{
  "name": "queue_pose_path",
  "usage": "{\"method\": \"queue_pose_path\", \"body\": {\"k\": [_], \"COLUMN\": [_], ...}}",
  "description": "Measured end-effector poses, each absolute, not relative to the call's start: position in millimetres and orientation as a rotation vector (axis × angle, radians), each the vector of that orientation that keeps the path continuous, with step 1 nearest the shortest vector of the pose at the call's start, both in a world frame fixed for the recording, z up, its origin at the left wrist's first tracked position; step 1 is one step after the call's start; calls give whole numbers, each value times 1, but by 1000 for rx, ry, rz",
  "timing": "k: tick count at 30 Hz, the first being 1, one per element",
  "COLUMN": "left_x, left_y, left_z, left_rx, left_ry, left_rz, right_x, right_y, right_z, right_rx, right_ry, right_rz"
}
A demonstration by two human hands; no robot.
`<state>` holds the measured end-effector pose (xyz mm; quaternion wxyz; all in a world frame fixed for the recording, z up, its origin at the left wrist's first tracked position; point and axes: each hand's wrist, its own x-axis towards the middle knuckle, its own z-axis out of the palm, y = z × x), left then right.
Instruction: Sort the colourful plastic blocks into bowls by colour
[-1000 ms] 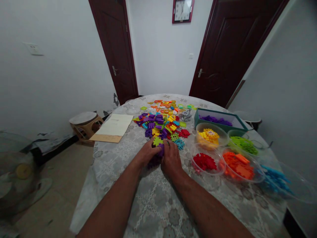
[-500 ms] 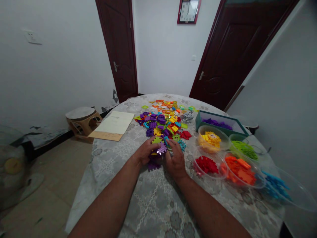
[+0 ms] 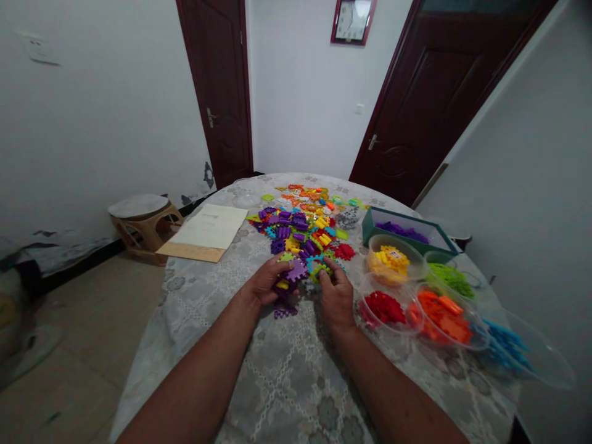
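My left hand [image 3: 267, 282] is closed around several purple interlocking toy pieces [image 3: 297, 270], with a bit of yellow and lime green among them. A lime-green notched piece [image 3: 318, 272] is pinched between the thumb and fingers of my right hand [image 3: 338, 301], a short way to the right. Just below my left hand, a dark purple notched piece [image 3: 285, 312] lies on the tablecloth. Beyond both hands spreads a mixed heap of pieces, with purple ones [image 3: 283, 232] on the left and a red gear-shaped piece [image 3: 344, 251] on the right.
On the right stand clear bowls of yellow [image 3: 391, 263], red [image 3: 385, 308], orange [image 3: 446, 317], green [image 3: 451, 279] and blue pieces [image 3: 506, 345]. Behind them is a dark green box [image 3: 411, 250] holding purple pieces. An open paper pad [image 3: 209, 227] lies at the left table edge.
My hands have moved apart. The right one has shifted right, and the lime-green piece now shows in its grip. The purple pieces stay in my left hand.
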<state>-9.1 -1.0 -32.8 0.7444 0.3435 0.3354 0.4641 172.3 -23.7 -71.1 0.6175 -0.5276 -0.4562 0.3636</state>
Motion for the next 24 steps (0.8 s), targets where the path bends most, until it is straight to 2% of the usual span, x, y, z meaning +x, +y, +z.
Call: {"method": "queue_pose_path", "body": {"k": [15,24], "left_x": [-19,-25], "left_y": [1,4], "left_z": [-24,-24], "left_rx": [823,818], "left_ry": [692,717], "left_rz": [954,901], "right_x": [170,170], "right_y": [-24,-28], "right_z": [-57,-52], "right_rx": [-1223,-1194], "right_ry": [-945,-1132], "right_rz": [922,829]}}
